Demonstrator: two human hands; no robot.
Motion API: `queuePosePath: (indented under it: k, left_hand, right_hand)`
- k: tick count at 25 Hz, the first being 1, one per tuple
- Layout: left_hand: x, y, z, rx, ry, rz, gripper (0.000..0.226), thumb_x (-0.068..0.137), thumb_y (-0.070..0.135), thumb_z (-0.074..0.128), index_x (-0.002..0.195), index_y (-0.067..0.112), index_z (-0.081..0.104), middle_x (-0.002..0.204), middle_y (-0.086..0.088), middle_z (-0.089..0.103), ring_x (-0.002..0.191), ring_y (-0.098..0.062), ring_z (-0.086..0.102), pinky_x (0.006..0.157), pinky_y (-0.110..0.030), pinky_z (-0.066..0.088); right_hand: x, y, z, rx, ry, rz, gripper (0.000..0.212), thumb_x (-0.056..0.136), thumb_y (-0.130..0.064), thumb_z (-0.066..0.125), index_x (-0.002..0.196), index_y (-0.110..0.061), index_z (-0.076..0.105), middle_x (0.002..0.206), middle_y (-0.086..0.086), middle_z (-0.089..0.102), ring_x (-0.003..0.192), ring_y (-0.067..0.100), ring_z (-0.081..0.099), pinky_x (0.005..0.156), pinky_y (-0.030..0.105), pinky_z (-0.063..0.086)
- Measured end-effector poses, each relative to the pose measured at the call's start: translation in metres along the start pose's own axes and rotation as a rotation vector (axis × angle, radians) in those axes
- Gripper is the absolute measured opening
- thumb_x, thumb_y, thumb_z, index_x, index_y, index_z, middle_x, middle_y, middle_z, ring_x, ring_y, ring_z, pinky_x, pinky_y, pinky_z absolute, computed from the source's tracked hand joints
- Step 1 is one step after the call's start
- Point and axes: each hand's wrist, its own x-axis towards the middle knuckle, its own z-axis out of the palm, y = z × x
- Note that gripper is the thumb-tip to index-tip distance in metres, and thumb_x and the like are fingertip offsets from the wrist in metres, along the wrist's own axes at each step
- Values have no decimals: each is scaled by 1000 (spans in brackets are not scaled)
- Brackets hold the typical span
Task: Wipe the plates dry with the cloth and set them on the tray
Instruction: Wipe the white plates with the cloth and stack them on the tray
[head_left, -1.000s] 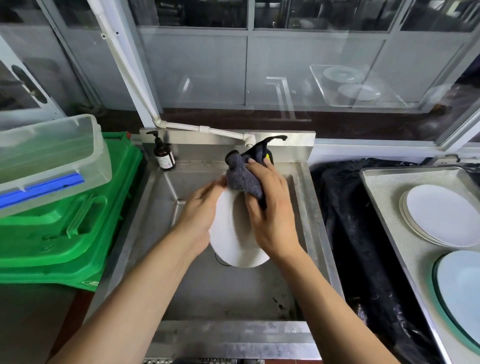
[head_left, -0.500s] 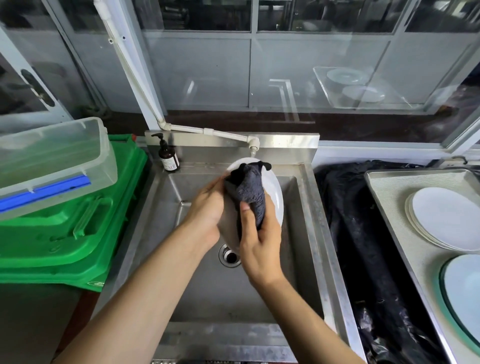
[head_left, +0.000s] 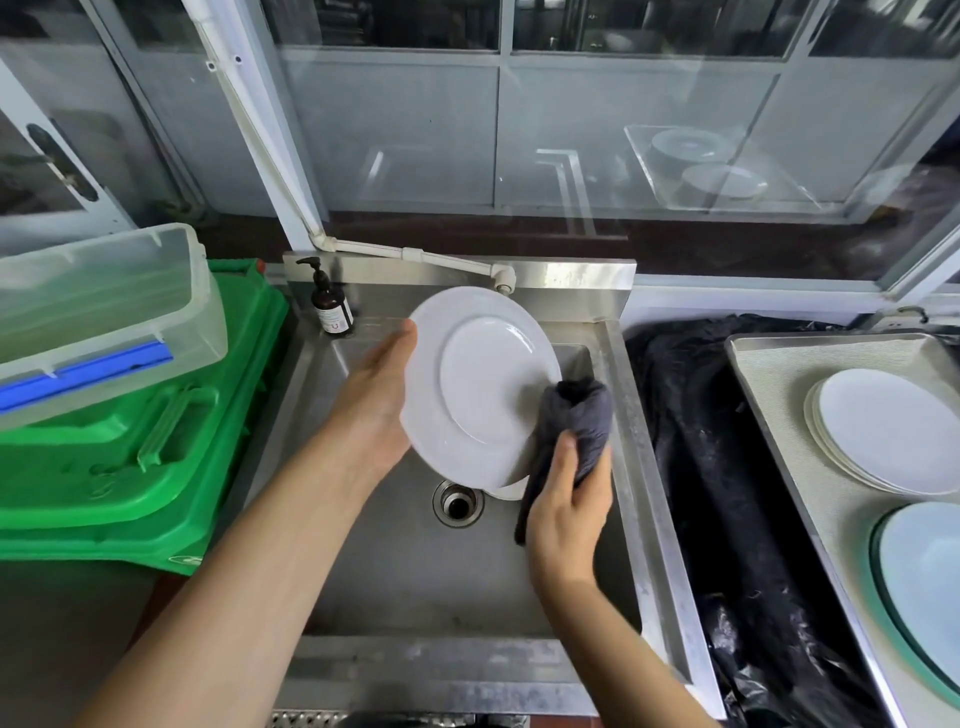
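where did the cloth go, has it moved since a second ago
Yes. The cloth, gripped in the right hand, slid from the plate's upper edge beneath the tap to its lower right rim.

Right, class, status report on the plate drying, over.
Left hand holds white plate over sink. Right hand grips cloth at plate's edge. Tray path unobstructed.

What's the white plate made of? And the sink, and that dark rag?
The plate looks like glazed ceramic: smooth, white, slightly shiny. The sink seems to be stainless steel: grey, brushed, with dull reflections. The cloth looks like soft dark-grey fabric, bunched and matte, perhaps microfibre.
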Motion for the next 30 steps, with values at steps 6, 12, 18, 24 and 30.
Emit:
queuePosePath:
  k: [6,12,18,24,30]
  left_hand:
    - [-7,-2,2,23,-87,31,31,98,37,61,125,22,66,117,0,74,109,-21,69,95,-41,54]
    - [-5,-17,4,83,-65,70,18,96,35,65,101,19,72,113,-1,76,115,-20,66,107,-42,47]
    - [0,-19,5,29,-30,44,27,101,23,58,118,8,71,117,-17,72,114,-33,67,105,-50,49]
    - [3,-14,4,14,-56,52,18,100,23,61,101,13,75,99,-10,78,100,-27,73,92,-40,56]
    - [13,-2,0,-74,-51,25,24,98,28,61,113,14,74,108,-14,75,94,-27,72,81,-36,60]
  right_hand:
    - [68,-23,-1,-52,-68,-69,22,106,-30,52,126,-29,63,116,-27,69,114,-7,62,98,17,48]
    - [69,-42,27,-250,-353,-366,38,103,-43,51,139,-51,44,139,-46,44,138,-8,41,117,20,32]
    - [45,-35,36,-279,-510,-510,41,105,-36,52,144,-23,53,149,-19,45,150,12,34,120,22,25]
    - [65,-49,37,-270,-515,-469,38,104,-28,54,140,-38,48,149,-15,49,143,17,44,120,31,32]
    - [20,-27,5,-298,-747,-641,45,108,-39,46,151,-27,43,157,-21,38,151,18,34,122,32,27]
